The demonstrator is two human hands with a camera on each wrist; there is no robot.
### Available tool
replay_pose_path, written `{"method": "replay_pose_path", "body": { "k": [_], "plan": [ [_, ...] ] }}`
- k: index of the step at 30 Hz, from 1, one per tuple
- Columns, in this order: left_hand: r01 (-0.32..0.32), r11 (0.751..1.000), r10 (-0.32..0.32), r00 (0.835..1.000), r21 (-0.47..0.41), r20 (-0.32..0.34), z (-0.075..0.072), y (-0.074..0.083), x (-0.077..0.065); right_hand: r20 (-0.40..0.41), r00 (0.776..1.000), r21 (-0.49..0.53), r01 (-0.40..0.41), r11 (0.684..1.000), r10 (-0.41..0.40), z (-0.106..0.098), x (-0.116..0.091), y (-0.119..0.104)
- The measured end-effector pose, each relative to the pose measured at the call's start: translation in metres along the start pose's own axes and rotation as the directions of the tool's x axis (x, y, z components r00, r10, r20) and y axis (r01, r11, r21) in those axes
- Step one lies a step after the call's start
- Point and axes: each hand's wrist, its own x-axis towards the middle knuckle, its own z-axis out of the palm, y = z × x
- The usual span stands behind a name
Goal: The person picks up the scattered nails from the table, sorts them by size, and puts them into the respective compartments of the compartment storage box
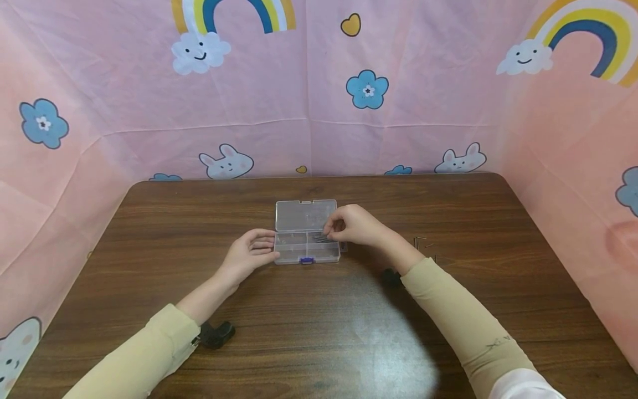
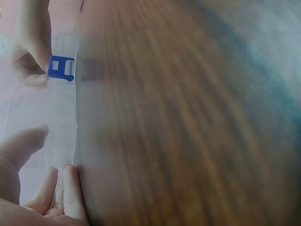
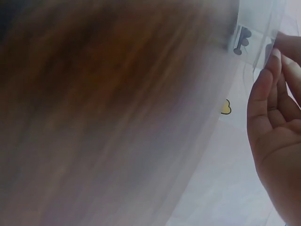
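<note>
A clear plastic compartment box [image 1: 291,261] lies in the middle of the table, its lid [image 1: 305,216] raised at the back. Its blue latch [image 1: 307,260] is at the front. My left hand [image 1: 246,252] rests its outstretched fingers against the box's left end, the thumb by the front corner. Over the right rear compartment, my right hand [image 1: 356,226] brings thumb and index finger together at several thin metal nails [image 1: 320,239]. In the right wrist view, the right hand's fingertips [image 3: 265,81] are right at the clear plastic; what they pinch is hidden there.
Several loose thin metal nails [image 1: 416,243] lie on the table to the right, beyond the right forearm. Black wrist gear [image 1: 216,335] hangs under the left forearm. A patterned pink cloth [image 1: 329,144] encloses the brown wooden table [image 1: 279,310] at the back and sides.
</note>
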Motion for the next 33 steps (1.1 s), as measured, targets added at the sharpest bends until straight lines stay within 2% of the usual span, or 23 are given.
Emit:
{"method": "replay_pose_path", "body": {
  "k": [11, 15, 21, 33],
  "plan": [
    [0.001, 1.0, -0.001, 1.0, -0.012, -0.003, 0.002, -0.002, 0.002, -0.009, 1.0, 0.05, -0.011, 0.999, 0.011, -0.002, -0.005, 0.001],
    [-0.009, 1.0, 0.009, 1.0, -0.012, -0.001, 0.002, -0.002, 0.003, -0.039, 0.999, 0.074, -0.013, 0.997, 0.016, -0.008, -0.012, 0.002],
    [-0.025, 1.0, 0.025, 1.0, -0.004, -0.003, 0.0, -0.002, 0.003, -0.107, 0.994, 0.078, -0.016, 0.997, 0.025, -0.024, -0.026, 0.005],
    [-0.017, 1.0, 0.017, 1.0, 0.0, -0.004, 0.0, -0.003, 0.003, -0.142, 0.982, 0.07, -0.114, 0.991, 0.123, -0.051, -0.062, 0.027]
  ]
}}
